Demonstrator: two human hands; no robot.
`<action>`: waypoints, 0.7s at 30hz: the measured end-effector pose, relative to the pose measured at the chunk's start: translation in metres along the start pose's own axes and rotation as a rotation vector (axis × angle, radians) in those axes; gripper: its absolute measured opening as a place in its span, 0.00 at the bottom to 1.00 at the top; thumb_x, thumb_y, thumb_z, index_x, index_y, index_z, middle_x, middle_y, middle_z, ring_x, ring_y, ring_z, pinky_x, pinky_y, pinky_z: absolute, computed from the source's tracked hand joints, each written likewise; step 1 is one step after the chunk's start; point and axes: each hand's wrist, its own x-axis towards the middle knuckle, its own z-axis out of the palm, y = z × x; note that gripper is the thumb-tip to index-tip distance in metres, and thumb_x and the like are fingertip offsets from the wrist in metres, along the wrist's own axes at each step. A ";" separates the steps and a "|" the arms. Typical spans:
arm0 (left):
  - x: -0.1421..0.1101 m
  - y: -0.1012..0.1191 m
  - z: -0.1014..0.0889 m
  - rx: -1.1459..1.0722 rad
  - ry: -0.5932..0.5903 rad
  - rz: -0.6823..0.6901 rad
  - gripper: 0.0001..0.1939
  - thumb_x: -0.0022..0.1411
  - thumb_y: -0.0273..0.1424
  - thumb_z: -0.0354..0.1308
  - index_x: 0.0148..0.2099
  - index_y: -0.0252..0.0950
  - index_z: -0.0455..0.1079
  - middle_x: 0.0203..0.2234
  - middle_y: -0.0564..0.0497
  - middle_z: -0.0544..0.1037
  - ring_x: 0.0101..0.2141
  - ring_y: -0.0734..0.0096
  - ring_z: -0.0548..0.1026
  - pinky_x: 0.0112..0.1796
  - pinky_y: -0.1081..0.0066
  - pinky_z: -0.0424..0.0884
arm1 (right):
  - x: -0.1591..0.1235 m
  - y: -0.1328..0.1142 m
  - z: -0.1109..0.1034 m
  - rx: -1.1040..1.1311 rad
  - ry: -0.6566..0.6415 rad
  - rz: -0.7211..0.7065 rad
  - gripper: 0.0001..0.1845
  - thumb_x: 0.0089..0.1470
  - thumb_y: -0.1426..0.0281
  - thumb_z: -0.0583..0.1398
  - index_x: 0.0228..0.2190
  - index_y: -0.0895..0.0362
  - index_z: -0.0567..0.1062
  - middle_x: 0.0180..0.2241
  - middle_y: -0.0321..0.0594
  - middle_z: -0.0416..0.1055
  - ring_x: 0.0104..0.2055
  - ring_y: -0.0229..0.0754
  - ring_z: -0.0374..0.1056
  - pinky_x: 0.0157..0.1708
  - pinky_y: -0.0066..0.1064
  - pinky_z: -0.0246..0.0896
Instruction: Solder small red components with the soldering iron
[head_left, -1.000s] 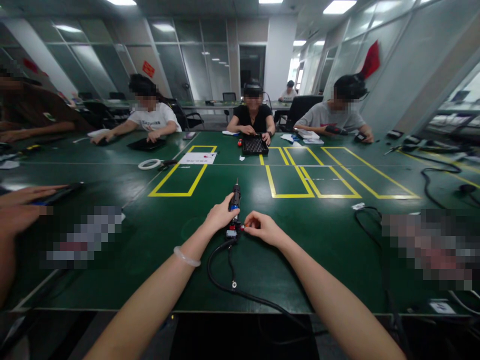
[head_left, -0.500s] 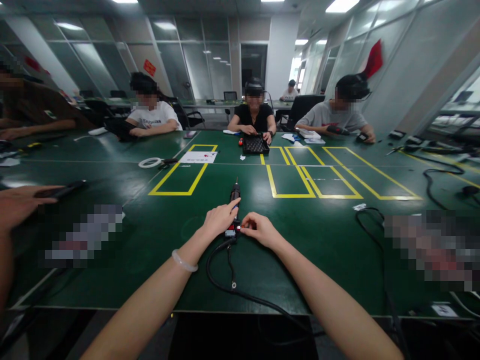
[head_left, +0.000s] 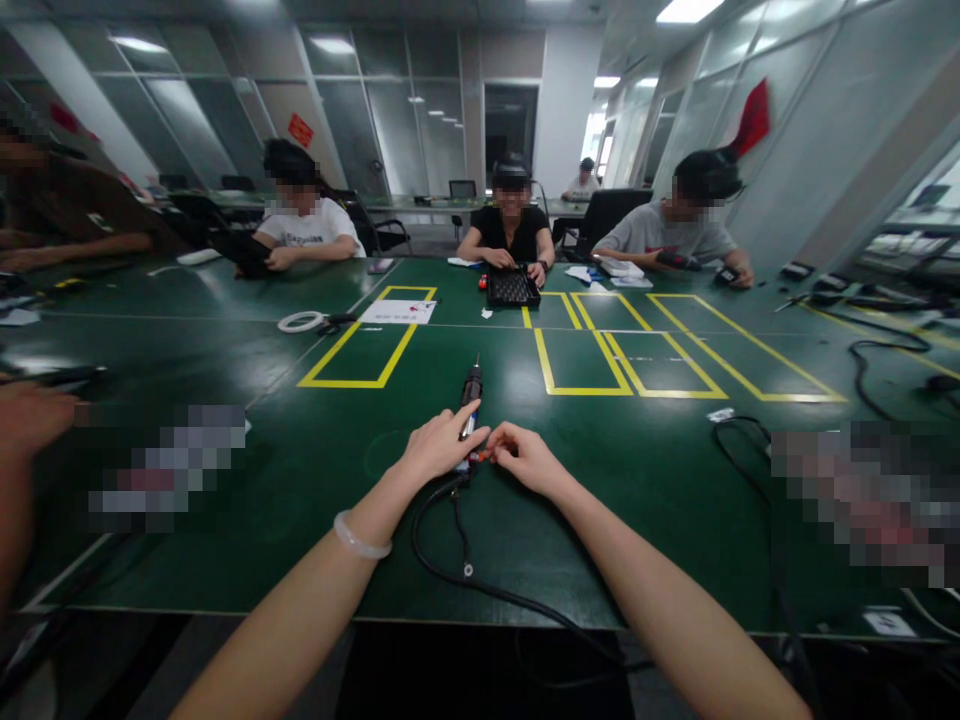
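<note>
An electric screwdriver [head_left: 472, 388] lies on the green table [head_left: 300, 560], its thin bit pointing away from me. My left hand [head_left: 441, 441] is over the tool's body and holds it, with the thumb reaching across toward the rear. Close on the right, my right hand [head_left: 525, 460] pinches thumb and fingers together at the tool's rear end. A small orange-red spot shows by those fingertips; whatever they hold is too small to tell. From the rear end a black cable [head_left: 480, 588] loops toward the table's front edge.
Yellow tape outlines [head_left: 589, 393] mark the tabletop ahead. A white paper [head_left: 397, 312] and a white cable coil [head_left: 301, 321] lie far left. Opposite, a person works at a black tray [head_left: 513, 290]. Another person's hand [head_left: 34, 425] is at left; a black cable [head_left: 739, 470] runs at right.
My left thumb has come down across the screwdriver's rear, covering part of it. My right hand stays at the same end, its fingers slightly shifted. The hand at far left has drawn back left.
</note>
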 end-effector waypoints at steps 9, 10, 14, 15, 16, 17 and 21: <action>-0.015 -0.001 0.000 0.001 -0.027 0.054 0.45 0.49 0.58 0.52 0.67 0.53 0.46 0.47 0.44 0.64 0.47 0.49 0.67 0.40 0.61 0.67 | 0.002 0.012 -0.001 0.176 -0.073 0.016 0.13 0.43 0.81 0.51 0.33 0.57 0.66 0.31 0.36 0.73 0.36 0.37 0.70 0.40 0.31 0.62; -0.015 -0.001 0.001 0.018 -0.018 0.054 0.44 0.50 0.56 0.53 0.66 0.54 0.46 0.46 0.44 0.64 0.47 0.49 0.68 0.39 0.61 0.67 | 0.002 0.011 0.000 0.193 -0.085 0.010 0.14 0.44 0.81 0.51 0.33 0.57 0.66 0.32 0.37 0.74 0.37 0.38 0.70 0.41 0.32 0.62; -0.015 -0.006 0.001 0.056 -0.008 0.052 0.40 0.51 0.48 0.55 0.65 0.56 0.48 0.44 0.45 0.64 0.44 0.52 0.68 0.36 0.63 0.67 | 0.003 0.006 0.000 0.177 -0.057 0.005 0.10 0.46 0.80 0.52 0.32 0.58 0.67 0.35 0.39 0.74 0.39 0.38 0.70 0.43 0.33 0.61; -0.015 -0.009 0.001 0.065 -0.004 0.051 0.39 0.51 0.48 0.54 0.65 0.57 0.48 0.43 0.45 0.64 0.44 0.52 0.68 0.36 0.63 0.67 | 0.003 0.005 -0.001 0.153 -0.041 0.010 0.09 0.47 0.80 0.52 0.32 0.58 0.67 0.35 0.39 0.74 0.39 0.38 0.70 0.42 0.33 0.61; -0.016 -0.012 0.000 0.076 0.000 0.049 0.39 0.52 0.48 0.54 0.65 0.57 0.48 0.43 0.46 0.64 0.43 0.53 0.68 0.36 0.63 0.66 | 0.003 0.005 -0.002 0.129 -0.028 0.016 0.08 0.48 0.79 0.53 0.32 0.58 0.68 0.35 0.39 0.74 0.38 0.38 0.69 0.42 0.33 0.61; -0.017 -0.016 -0.001 0.086 0.004 0.045 0.39 0.52 0.48 0.54 0.65 0.57 0.47 0.42 0.46 0.64 0.43 0.53 0.68 0.36 0.63 0.66 | 0.003 0.005 -0.004 0.108 -0.019 0.023 0.08 0.48 0.78 0.53 0.31 0.58 0.68 0.35 0.39 0.74 0.37 0.38 0.69 0.41 0.33 0.61; -0.024 -0.039 -0.008 0.119 -0.001 0.004 0.40 0.51 0.48 0.53 0.66 0.56 0.47 0.42 0.46 0.64 0.43 0.53 0.68 0.37 0.64 0.66 | 0.000 0.006 -0.010 0.075 -0.008 0.040 0.05 0.50 0.76 0.54 0.31 0.58 0.69 0.33 0.39 0.74 0.35 0.38 0.69 0.39 0.31 0.62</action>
